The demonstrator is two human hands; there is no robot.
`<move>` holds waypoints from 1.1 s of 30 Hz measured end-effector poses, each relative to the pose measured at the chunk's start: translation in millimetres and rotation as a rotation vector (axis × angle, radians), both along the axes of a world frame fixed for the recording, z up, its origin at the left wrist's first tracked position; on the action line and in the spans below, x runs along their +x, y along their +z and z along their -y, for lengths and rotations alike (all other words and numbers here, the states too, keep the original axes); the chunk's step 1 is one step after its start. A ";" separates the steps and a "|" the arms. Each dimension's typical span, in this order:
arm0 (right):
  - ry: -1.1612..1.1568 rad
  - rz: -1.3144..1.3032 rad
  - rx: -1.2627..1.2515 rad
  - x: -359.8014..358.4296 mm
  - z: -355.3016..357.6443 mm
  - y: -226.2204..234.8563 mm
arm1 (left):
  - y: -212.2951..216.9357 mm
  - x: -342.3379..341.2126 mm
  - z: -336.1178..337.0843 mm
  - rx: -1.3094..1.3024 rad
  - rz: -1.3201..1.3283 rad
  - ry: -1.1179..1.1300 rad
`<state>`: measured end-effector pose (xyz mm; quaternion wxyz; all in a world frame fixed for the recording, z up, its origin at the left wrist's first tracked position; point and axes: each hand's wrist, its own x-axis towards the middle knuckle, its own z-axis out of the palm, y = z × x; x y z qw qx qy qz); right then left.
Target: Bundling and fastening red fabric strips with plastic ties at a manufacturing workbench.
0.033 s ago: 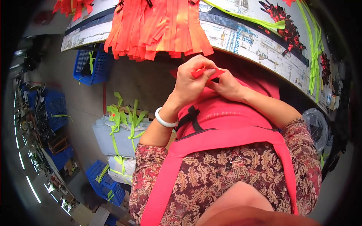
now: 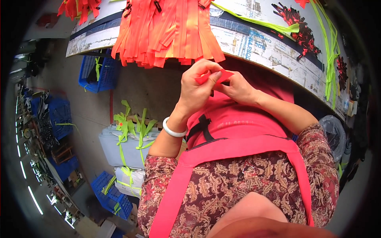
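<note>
Fingers (image 2: 214, 79) of the left hand (image 2: 195, 87) are pinching a short red strip (image 2: 226, 75), thumb lying across it; from afar, I am seeing the right hand (image 2: 241, 88) curling its fingers onto the other end, their tips partly hidden. The strip is sitting in front of the red apron (image 2: 254, 123), on the body's side of the counter (image 2: 291, 66). I am not making out whether it is joined to anything. A white bracelet (image 2: 173, 129) is circling the left wrist.

Just beyond the hands, a thick bundle of orange-red strips (image 2: 158, 37) is hanging over the counter's edge, small black parts (image 2: 157, 5) showing near its top. Farther right, a lime-green strap (image 2: 258, 23) is lying, then a heap of red-and-black pieces (image 2: 300, 33) and long lime-green straps (image 2: 330, 59). Leftward, below the counter, a blue crate (image 2: 108, 76) is standing; nearer, a grey bundle (image 2: 113, 148) is resting.

I am judging the strip in hand to be partway through handling, with many remaining in the bundle. The heap may be holding finished pieces; I am not able to tell.
</note>
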<state>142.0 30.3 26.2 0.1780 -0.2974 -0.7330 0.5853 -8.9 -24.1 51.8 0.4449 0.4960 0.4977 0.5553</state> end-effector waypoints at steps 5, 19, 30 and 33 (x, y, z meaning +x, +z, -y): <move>-0.095 -0.140 -0.141 -38.7 -129.2 30.9 | 21.8 -23.3 4.9 -0.127 0.041 -0.039; 0.187 -0.005 0.104 -4.1 -57.6 30.0 | -34.5 -16.3 -8.5 -0.510 0.391 -0.292; 0.026 0.089 0.357 32.4 -36.2 13.4 | -46.2 -3.7 -10.8 -0.227 0.290 -0.100; 0.050 0.126 0.352 35.7 -34.0 11.0 | -50.3 1.2 -11.1 -0.251 0.250 -0.137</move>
